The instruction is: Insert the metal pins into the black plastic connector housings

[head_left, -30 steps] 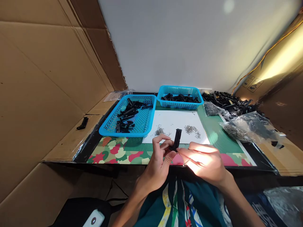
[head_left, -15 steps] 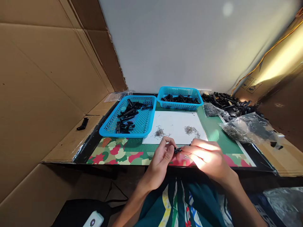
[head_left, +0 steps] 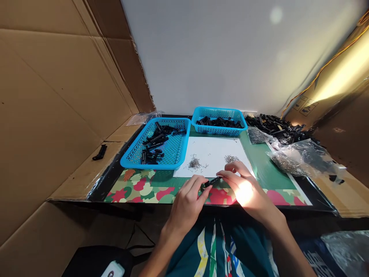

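Observation:
A small black plastic part (head_left: 212, 181) is held over the front edge of the mat. My left hand (head_left: 188, 200) pinches its left end between thumb and fingers. My right hand (head_left: 245, 188) is closed at the part's right end, fingertips together; whatever small item they may hold is too small to tell. Behind the hands lies a white sheet (head_left: 211, 152) with two piles of tiny metal pieces, the left pile (head_left: 194, 163) in full view and the right pile (head_left: 231, 158) partly hidden by my right hand.
Two blue baskets, one at left (head_left: 179, 154) and one at back (head_left: 219, 130), hold black parts. At right are a heap of black parts (head_left: 276, 127) and a clear bag of metal pieces (head_left: 285, 161). One black part (head_left: 100, 152) lies on cardboard at left.
My left hand has turned over, its back now facing up. The black part has shifted slightly left and tilts up to the right. My right fingers have moved to its far end.

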`<state>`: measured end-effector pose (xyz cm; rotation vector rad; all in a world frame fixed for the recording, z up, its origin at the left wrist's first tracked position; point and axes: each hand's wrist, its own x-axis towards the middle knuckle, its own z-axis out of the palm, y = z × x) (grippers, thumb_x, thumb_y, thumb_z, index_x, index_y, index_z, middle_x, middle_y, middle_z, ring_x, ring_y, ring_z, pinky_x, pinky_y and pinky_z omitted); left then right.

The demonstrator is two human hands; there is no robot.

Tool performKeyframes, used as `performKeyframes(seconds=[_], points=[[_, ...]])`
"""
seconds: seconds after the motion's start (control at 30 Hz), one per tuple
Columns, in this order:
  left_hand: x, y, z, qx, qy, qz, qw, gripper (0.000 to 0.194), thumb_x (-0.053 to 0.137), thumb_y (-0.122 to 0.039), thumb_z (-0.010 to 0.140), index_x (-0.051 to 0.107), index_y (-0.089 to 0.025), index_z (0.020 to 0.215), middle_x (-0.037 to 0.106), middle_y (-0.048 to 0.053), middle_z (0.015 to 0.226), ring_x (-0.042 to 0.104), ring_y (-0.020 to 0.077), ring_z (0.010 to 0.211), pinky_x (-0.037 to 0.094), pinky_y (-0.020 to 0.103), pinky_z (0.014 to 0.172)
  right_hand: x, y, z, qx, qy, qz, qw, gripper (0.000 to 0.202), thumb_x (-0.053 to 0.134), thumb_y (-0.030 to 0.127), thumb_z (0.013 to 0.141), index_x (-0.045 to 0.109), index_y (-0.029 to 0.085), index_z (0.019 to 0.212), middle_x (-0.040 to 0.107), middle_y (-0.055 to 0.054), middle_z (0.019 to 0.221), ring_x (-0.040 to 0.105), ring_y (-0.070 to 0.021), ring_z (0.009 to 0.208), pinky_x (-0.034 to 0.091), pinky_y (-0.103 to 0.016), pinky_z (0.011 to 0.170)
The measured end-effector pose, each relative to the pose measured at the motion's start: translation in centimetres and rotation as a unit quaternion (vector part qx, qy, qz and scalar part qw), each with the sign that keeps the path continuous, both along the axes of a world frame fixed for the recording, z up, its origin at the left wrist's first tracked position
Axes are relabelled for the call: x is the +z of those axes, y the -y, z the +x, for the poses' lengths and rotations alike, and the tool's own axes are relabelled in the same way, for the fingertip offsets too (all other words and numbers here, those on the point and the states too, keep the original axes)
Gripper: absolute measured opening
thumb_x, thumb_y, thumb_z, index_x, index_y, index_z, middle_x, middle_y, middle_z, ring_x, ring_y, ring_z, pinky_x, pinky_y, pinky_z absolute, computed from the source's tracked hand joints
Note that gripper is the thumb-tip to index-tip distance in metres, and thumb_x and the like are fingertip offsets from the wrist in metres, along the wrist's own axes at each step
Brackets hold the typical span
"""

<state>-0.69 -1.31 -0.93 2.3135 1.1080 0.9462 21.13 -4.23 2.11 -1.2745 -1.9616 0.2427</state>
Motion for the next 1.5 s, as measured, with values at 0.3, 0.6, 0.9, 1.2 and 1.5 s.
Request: performKeyframes(seconds=[0.3, 0.6, 0.9, 1.2, 1.5], points=[[-0.2, 0.0, 0.3, 0.005, -0.001, -0.005, 1.000, 0.003, 0.058, -0.023, 0.103, 0.062, -0.022, 0.103, 0.069, 0.005, 0.102, 0.066, 0.0219, 0.095, 0.051, 0.031, 0.080, -0.9, -1.4, -3.0, -0.030, -0.268, -0.105, 0.957, 0.018, 0.060, 0.030, 0.101, 0.070, 0.022, 0.088, 0.076, -0.003, 0.081, 0.075, -0.0204, 0.076, 0.060, -0.031, 0.072], [-0.2, 0.1, 0.2, -0.003, -0.006, -0.012, 1.000, 0.007, 0.056, -0.022, 0.104, 0.061, -0.020, 0.099, 0.069, 0.006, 0.103, 0.065, 0.0215, 0.095, 0.048, 0.031, 0.079, -0.7, -1.7, -3.6, -0.033, -0.266, -0.154, 0.951, 0.020, 0.064, 0.033, 0.098, 0.070, 0.021, 0.083, 0.075, -0.002, 0.076, 0.073, -0.0184, 0.073, 0.056, -0.026, 0.070], [-0.3, 0.1, 0.1, -0.014, 0.012, -0.036, 0.999, 0.008, 0.054, -0.023, 0.106, 0.061, -0.022, 0.102, 0.069, 0.005, 0.109, 0.067, 0.0213, 0.099, 0.049, 0.032, 0.084, -0.1, -1.6, -4.1, -0.033, -0.176, -0.117, 0.977, 0.030, 0.057, 0.029, 0.100, 0.065, 0.020, 0.072, 0.068, -0.003, 0.067, 0.064, -0.0174, 0.063, 0.052, -0.027, 0.062], [0.1, -0.2, 0.1, 0.061, 0.080, -0.039, 0.994, 0.008, 0.056, -0.026, 0.104, 0.062, -0.024, 0.107, 0.062, 0.001, 0.091, 0.058, 0.0159, 0.070, 0.046, 0.027, 0.069, -0.3, -2.1, -3.9, -0.030, -0.221, -0.043, 0.974, 0.025, 0.045, 0.027, 0.106, 0.066, 0.020, 0.095, 0.070, -0.006, 0.089, 0.068, -0.0188, 0.084, 0.055, -0.029, 0.078], [2.5, -1.2, -0.5, 0.077, 0.189, -0.127, 0.971, 0.030, 0.061, -0.044, 0.101, 0.067, -0.023, 0.121, 0.066, 0.003, 0.085, 0.064, 0.0186, 0.072, 0.051, 0.026, 0.063, 2.0, -4.2, -0.3, 0.068, -0.122, -0.066, 0.988, 0.018, 0.060, 0.037, 0.103, 0.072, 0.023, 0.101, 0.070, -0.002, 0.088, 0.063, -0.0160, 0.076, 0.049, -0.028, 0.070]])
